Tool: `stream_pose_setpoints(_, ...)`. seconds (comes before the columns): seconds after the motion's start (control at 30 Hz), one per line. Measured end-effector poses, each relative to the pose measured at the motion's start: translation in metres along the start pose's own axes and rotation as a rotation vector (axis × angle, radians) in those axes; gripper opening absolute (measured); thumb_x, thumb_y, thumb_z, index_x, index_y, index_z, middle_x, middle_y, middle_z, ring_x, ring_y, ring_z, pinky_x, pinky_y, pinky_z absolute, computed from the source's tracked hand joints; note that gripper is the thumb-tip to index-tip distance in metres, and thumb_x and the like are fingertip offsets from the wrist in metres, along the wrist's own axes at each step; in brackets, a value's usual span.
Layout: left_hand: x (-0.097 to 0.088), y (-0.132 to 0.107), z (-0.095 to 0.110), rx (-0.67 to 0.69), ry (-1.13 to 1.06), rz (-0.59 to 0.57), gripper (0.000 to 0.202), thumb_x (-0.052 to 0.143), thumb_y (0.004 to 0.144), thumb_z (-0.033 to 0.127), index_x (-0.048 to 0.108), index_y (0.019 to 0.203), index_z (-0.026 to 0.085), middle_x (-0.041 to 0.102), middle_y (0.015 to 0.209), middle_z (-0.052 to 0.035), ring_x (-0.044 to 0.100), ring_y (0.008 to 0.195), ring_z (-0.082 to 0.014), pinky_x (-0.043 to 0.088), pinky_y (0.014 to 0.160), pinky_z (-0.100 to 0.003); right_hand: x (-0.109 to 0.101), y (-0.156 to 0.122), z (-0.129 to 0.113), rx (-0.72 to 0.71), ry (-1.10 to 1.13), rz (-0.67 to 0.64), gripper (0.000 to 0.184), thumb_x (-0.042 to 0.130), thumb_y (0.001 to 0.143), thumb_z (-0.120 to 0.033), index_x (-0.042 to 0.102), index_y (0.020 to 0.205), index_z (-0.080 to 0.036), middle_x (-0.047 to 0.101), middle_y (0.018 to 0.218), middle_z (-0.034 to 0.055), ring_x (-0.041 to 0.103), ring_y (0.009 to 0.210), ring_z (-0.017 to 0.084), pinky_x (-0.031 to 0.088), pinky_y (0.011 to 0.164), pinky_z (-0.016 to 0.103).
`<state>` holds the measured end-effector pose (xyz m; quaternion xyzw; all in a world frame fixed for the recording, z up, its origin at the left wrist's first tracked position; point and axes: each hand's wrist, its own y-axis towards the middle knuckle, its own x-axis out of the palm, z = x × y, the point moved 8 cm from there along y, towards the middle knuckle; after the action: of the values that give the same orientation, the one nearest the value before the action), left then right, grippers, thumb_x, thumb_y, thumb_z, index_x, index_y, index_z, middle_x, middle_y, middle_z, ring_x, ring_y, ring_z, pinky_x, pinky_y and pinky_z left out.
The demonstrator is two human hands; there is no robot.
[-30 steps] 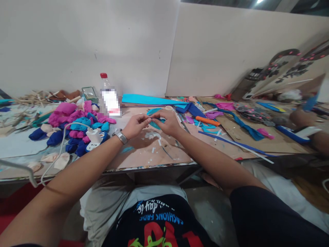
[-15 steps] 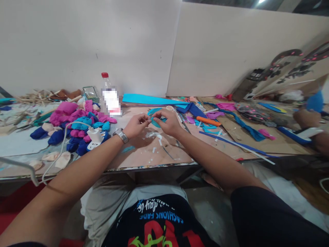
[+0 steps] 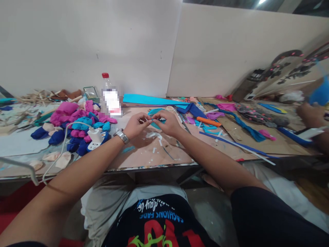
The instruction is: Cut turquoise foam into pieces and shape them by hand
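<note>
Over the middle of the table, both my hands meet fingertip to fingertip at a teal piece of thin, cloth-like material (image 3: 157, 125). My left hand (image 3: 136, 126), with a metal watch (image 3: 121, 136) on its wrist, pinches the left edge between thumb and finger. On the other side, my right hand (image 3: 169, 123) also has thumb and fingers closed on the piece. Teal material (image 3: 155, 111) shows behind the fingers too; I cannot tell whether it is the same piece. My fingers hide much of the held piece.
To the left lie bundled pink and blue cloth pieces (image 3: 64, 115), a white plug (image 3: 95, 135) with its cord, and a red-capped bottle (image 3: 106, 80). Rightward are an orange-handled tool (image 3: 207, 121), blue strips (image 3: 236, 144) and a co-worker's hand (image 3: 307, 115) near blue material.
My hands stay almost in place, with slight finger movement at the teal piece. On the right, the co-worker's hand and the blue material have shifted.
</note>
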<state>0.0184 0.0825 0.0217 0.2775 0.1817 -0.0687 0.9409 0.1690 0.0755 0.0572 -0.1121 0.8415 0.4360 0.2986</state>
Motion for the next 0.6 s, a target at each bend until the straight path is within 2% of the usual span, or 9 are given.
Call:
stream_pose_setpoints(0.27, -0.0015, 0.0002, -0.0021, -0.011, 0.018, 0.009, 0.036, 0.071, 0.085, 0.053, 0.072, 0.089, 0.017, 0.073, 0.090, -0.0070, 0.063, 0.076, -0.0162, 0.049, 0.070, -0.029, -0.0041, 0.0028, -0.0035, -0.068, 0.024, 0.020, 0.025, 0.070, 0.092, -0.047, 0.080, 0.087, -0.024, 0.078, 0.092, 0.0075, 0.070, 0.087, 0.022, 0.052, 0.083, 0.039)
stream_pose_setpoints(0.6, 0.0000, 0.0013, 0.0018, 0.009, -0.039, -0.011, 0.037, 0.070, 0.086, 0.054, 0.069, 0.089, 0.017, 0.070, 0.086, -0.0049, 0.059, 0.071, -0.0141, 0.046, 0.064, -0.027, -0.0044, 0.0013, 0.0006, -0.004, -0.011, 0.028, 0.036, 0.068, 0.092, -0.056, 0.077, 0.088, -0.022, 0.079, 0.088, 0.0071, 0.070, 0.084, 0.022, 0.052, 0.079, 0.037)
